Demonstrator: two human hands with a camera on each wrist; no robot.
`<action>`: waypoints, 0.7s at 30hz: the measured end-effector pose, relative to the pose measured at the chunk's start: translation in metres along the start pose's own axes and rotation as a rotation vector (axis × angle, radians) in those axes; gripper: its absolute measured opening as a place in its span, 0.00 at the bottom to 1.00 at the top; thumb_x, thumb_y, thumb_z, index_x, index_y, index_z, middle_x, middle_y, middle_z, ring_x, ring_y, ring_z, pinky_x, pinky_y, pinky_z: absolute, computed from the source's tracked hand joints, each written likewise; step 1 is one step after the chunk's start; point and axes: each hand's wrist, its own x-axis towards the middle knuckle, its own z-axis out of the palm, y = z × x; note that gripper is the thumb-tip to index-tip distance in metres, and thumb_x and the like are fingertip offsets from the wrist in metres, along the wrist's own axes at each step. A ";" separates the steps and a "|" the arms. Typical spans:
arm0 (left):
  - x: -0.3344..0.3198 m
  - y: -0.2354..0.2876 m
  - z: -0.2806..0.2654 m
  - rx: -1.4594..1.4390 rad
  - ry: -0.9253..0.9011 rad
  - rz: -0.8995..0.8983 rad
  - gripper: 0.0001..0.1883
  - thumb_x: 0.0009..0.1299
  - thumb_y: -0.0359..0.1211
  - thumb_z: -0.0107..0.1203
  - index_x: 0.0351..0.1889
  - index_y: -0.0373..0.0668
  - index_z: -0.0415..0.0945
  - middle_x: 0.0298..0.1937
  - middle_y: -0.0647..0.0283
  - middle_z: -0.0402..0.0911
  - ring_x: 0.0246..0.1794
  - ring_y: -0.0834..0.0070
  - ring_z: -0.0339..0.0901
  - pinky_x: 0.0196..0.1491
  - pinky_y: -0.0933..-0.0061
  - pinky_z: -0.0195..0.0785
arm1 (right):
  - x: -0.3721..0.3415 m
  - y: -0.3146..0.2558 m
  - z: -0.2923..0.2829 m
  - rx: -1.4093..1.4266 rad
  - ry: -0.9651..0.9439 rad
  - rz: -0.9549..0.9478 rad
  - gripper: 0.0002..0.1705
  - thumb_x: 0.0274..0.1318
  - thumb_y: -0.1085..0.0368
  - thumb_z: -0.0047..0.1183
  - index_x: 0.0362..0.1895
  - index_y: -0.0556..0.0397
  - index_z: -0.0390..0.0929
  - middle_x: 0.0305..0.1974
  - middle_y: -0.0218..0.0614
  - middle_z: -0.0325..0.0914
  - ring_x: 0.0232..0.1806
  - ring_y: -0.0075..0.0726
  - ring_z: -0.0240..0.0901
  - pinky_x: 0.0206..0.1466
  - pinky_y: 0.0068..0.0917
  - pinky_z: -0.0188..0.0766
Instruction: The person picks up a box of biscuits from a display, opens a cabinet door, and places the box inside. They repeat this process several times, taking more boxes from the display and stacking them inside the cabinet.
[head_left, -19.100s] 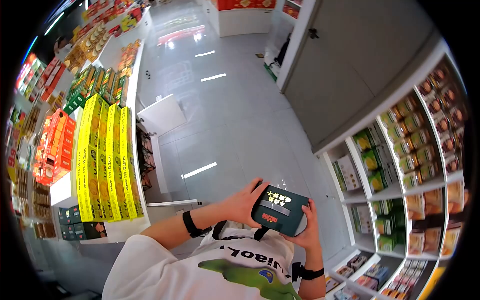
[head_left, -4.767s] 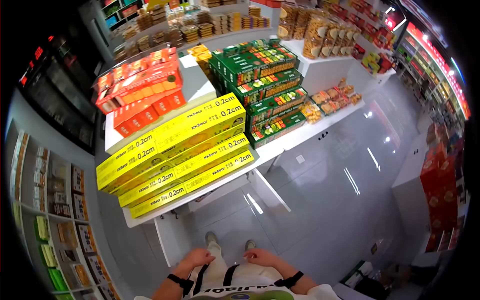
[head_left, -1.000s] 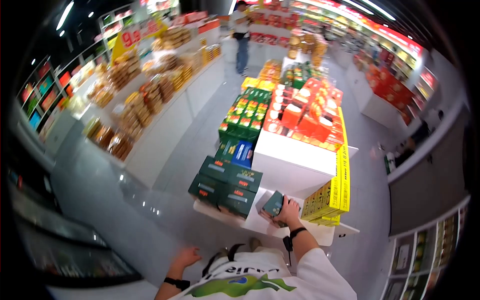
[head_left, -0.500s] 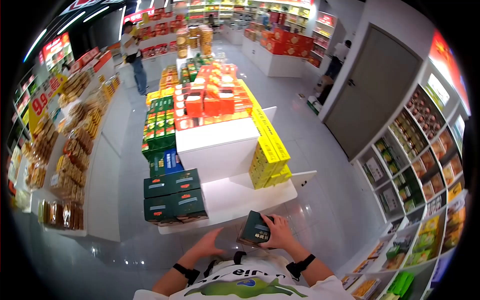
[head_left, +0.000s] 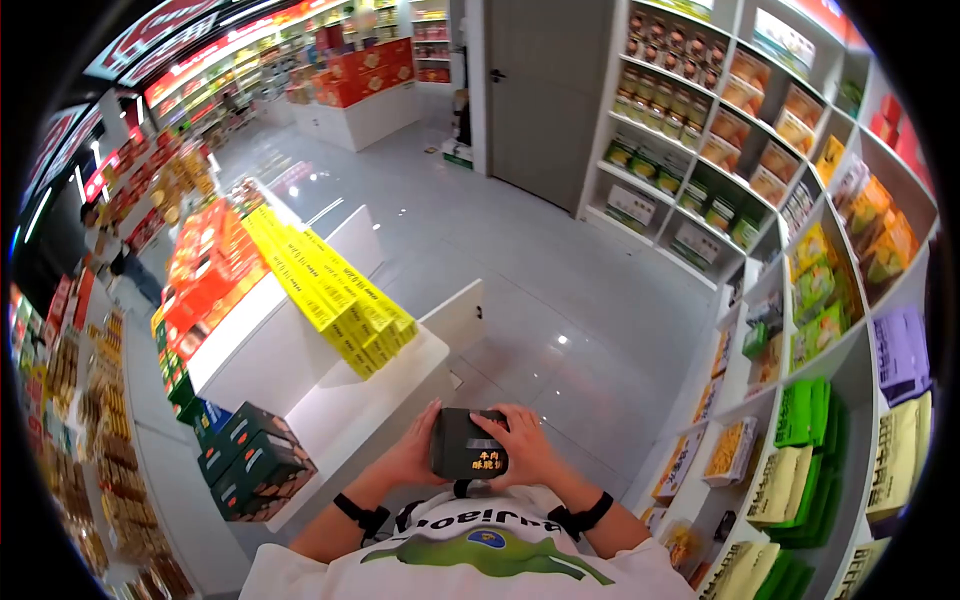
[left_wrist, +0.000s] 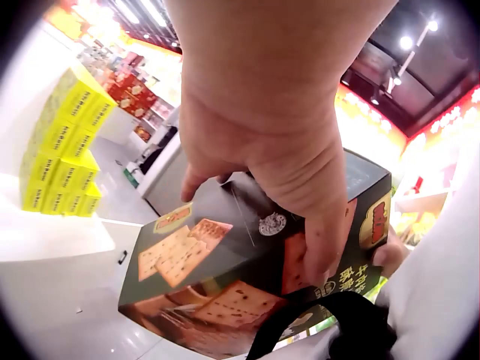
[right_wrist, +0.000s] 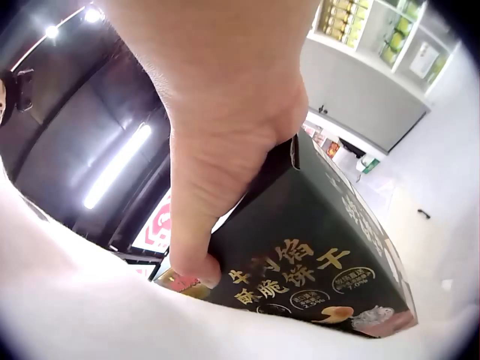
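A dark green biscuit box (head_left: pixel 468 455) with gold lettering is held up in front of the body, close to the shirt. My left hand (head_left: pixel 410 458) grips its left side; in the left wrist view the thumb lies along the lettered face and the fingers go over the face printed with crackers. On the opposite side my right hand (head_left: pixel 527 448) holds the box, its fingers spread across the top in the head view. The right wrist view shows the right thumb (right_wrist: pixel 196 268) pressed on the lettered face beside the gold writing. The right fingers are hidden there behind the box.
At left is a white display table (head_left: pixel 350 425) with a stack of similar dark boxes (head_left: pixel 255 462), yellow boxes (head_left: pixel 335 300) and red boxes (head_left: pixel 205 270). A cabinet door (head_left: pixel 455 315) sticks out from it. Stocked white shelves (head_left: pixel 640 235) line the right, near a grey door (head_left: pixel 545 100).
Both hands were empty 4.8 seconds ago. The right hand then gripped the box at the table and brought it to the body; the left hand now holds it too. The view has turned right.
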 end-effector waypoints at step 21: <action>0.338 -0.033 0.085 -0.075 -0.168 0.120 0.68 0.44 0.47 0.78 0.77 0.36 0.41 0.71 0.40 0.57 0.73 0.42 0.56 0.74 0.50 0.53 | -0.017 0.258 -0.132 -0.157 -0.137 0.447 0.55 0.41 0.44 0.70 0.75 0.35 0.61 0.77 0.54 0.45 0.77 0.62 0.44 0.75 0.54 0.48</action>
